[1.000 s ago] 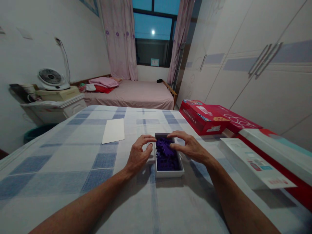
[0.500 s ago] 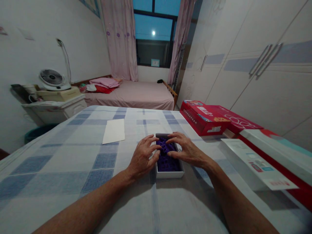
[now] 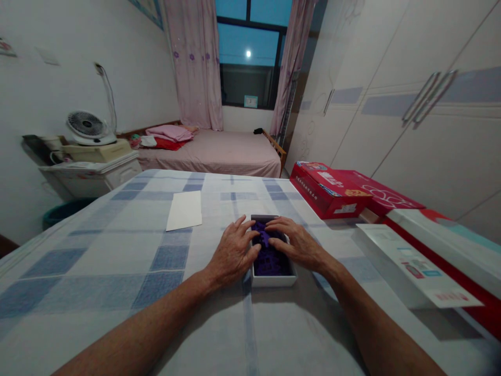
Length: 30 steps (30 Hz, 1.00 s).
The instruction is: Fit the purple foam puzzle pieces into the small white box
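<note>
A small open white box (image 3: 274,282) lies on the checked cloth in front of me, with dark purple pieces (image 3: 270,265) inside. Among them, a brighter purple piece with notched edges (image 3: 264,239) shows between my hands. My left hand (image 3: 234,249) reaches over the box's left side, its fingers bent and fingertips at that piece. From the right, my right hand (image 3: 295,241) curls over the box and pinches the piece's other side. The fingers partly hide the piece, so its exact kind cannot be made out.
A blank white card (image 3: 185,210) lies to the left of the box. Red boxes (image 3: 329,190) stand at the right, near a white printed flap (image 3: 418,266). Beyond the cloth's far edge is a bed (image 3: 230,151); a fan (image 3: 88,128) stands at the left.
The notched purple piece has tilted and sits slightly lower and further left between my fingers. My right hand has shifted a little left; my left hand has barely moved.
</note>
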### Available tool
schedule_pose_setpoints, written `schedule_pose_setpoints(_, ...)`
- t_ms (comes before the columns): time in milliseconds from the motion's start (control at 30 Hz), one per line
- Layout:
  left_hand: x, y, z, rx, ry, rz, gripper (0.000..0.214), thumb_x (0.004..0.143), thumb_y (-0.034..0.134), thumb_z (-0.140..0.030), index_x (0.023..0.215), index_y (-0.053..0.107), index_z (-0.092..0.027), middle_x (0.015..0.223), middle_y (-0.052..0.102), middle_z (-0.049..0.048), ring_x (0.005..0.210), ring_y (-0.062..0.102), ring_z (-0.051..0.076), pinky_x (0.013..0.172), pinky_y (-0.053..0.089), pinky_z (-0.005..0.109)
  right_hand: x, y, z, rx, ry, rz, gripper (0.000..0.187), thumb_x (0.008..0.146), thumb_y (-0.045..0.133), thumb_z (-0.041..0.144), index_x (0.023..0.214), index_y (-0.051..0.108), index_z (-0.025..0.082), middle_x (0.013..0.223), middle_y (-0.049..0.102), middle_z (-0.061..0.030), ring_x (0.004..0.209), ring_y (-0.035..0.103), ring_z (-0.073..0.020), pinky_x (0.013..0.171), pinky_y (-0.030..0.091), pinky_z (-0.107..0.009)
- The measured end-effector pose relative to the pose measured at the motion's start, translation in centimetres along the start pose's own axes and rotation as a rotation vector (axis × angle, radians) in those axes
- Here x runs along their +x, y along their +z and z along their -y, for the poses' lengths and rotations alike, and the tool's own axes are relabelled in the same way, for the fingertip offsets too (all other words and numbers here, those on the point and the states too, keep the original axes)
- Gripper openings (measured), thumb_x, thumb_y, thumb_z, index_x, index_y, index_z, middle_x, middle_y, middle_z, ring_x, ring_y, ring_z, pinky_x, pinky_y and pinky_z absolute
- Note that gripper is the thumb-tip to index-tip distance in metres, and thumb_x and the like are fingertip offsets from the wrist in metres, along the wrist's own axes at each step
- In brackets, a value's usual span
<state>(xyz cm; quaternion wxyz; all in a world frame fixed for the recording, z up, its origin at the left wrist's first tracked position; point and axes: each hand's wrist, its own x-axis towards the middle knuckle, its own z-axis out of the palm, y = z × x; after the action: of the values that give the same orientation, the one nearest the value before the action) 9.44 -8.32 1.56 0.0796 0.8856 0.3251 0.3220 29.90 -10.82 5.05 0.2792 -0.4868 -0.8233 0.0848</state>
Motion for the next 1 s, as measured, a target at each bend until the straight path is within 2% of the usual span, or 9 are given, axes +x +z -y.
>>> schedule_pose_setpoints(267, 0.2, -0.2, 0.4, -0.044, -0.023, -0.103, 0.028, 0.089, 0.043, -0.024, 0.11, 0.058, -0.016, 0.128, 0.051, 0.011, 0.131, 0.033, 0.025, 0.107, 0.032, 0.048, 0.1, -0.1, -0.2, -0.013, -0.001, -0.045, 0.021, 0.083, 0.058, 0.026, 0.101, 0.066, 0.019, 0.106, 0.066, -0.0071, 0.113, 0.051, -0.0225, 0.101, 0.037, -0.042)
schedule_pose_setpoints(367, 0.6, -1.2, 0.2, -0.061, -0.07, -0.146, 0.028, 0.09, 0.04, -0.027, 0.111, 0.057, -0.017, 0.128, 0.051, 0.0089, 0.129, 0.036, 0.021, 0.108, 0.031, 0.044, 0.0, -0.5, 0.1, -0.003, -0.014, -0.043, 0.023, 0.081, 0.061, 0.027, 0.102, 0.065, 0.022, 0.114, 0.063, -0.0049, 0.118, 0.048, -0.0211, 0.104, 0.034, -0.041)
schedule_pose_setpoints(467, 1.2, -3.0, 0.7, -0.028, -0.146, -0.159, 0.031, 0.089, 0.04, -0.03, 0.112, 0.057, -0.015, 0.128, 0.051, 0.0094, 0.124, 0.042, 0.019, 0.107, 0.032, 0.038, -0.2, -1.1, 0.6, 0.005, -0.008, -0.042, 0.018, 0.079, 0.063, 0.027, 0.096, 0.067, 0.025, 0.112, 0.064, -0.0032, 0.116, 0.05, -0.0204, 0.103, 0.036, -0.039)
schedule_pose_setpoints(533, 1.4, -4.4, 1.7, 0.108, -0.246, -0.081, 0.037, 0.088, 0.041, -0.034, 0.118, 0.054, -0.016, 0.131, 0.048, 0.009, 0.124, 0.041, 0.018, 0.107, 0.031, 0.035, -0.5, -1.7, 0.9, 0.008, 0.03, -0.077, 0.018, 0.082, 0.058, 0.027, 0.097, 0.066, 0.023, 0.111, 0.063, -0.0054, 0.111, 0.053, -0.0202, 0.1, 0.039, -0.039)
schedule_pose_setpoints(600, 1.2, -5.7, 3.5, 0.291, -0.411, 0.032, 0.045, 0.087, 0.041, -0.039, 0.125, 0.049, -0.016, 0.136, 0.043, 0.0104, 0.128, 0.037, 0.02, 0.107, 0.029, 0.035, -0.8, -2.4, 1.3, 0.017, 0.072, -0.111, 0.02, 0.085, 0.053, 0.027, 0.101, 0.064, 0.021, 0.111, 0.062, -0.0074, 0.107, 0.056, -0.0202, 0.097, 0.041, -0.04)
schedule_pose_setpoints(700, 0.3, -6.8, 6.7, 0.431, -0.658, 0.077, 0.06, 0.081, 0.044, -0.051, 0.123, 0.049, -0.009, 0.134, 0.042, 0.0225, 0.126, 0.036, 0.035, 0.098, 0.032, 0.051, -1.4, -3.0, 2.1, 0.037, 0.105, -0.121, 0.022, 0.086, 0.051, 0.029, 0.102, 0.064, 0.021, 0.111, 0.061, -0.0076, 0.105, 0.057, -0.0206, 0.094, 0.044, -0.04)
schedule_pose_setpoints(767, -0.3, -6.9, 8.5, 0.461, -0.771, 0.093, 0.068, 0.075, 0.046, -0.06, 0.118, 0.052, -0.006, 0.126, 0.046, 0.027, 0.12, 0.04, 0.042, 0.09, 0.035, 0.056, -1.9, -3.0, 2.7, 0.046, 0.119, -0.116, 0.022, 0.086, 0.051, 0.03, 0.101, 0.064, 0.021, 0.112, 0.06, -0.0075, 0.105, 0.057, -0.021, 0.094, 0.044, -0.039)
schedule_pose_setpoints(867, -0.8, -6.4, 9.9, 0.478, -0.852, 0.119, 0.069, 0.073, 0.044, -0.063, 0.113, 0.053, -0.007, 0.119, 0.051, 0.0272, 0.113, 0.045, 0.042, 0.086, 0.037, 0.054, -2.9, -2.8, 3.6, 0.048, 0.145, -0.117, 0.022, 0.086, 0.05, 0.03, 0.1, 0.065, 0.022, 0.114, 0.06, -0.0072, 0.106, 0.057, -0.0214, 0.095, 0.044, -0.04)
schedule_pose_setpoints(1000, -0.3, -6.2, 9.9, 0.464, -0.855, 0.117, 0.054, 0.078, 0.045, -0.046, 0.112, 0.053, -0.005, 0.111, 0.055, 0.0281, 0.106, 0.052, 0.04, 0.086, 0.039, 0.05, -4.9, -2.6, 4.2, 0.084, 0.213, -0.16, 0.022, 0.086, 0.05, 0.031, 0.101, 0.064, 0.023, 0.117, 0.058, -0.0063, 0.11, 0.055, -0.0211, 0.098, 0.042, -0.04)
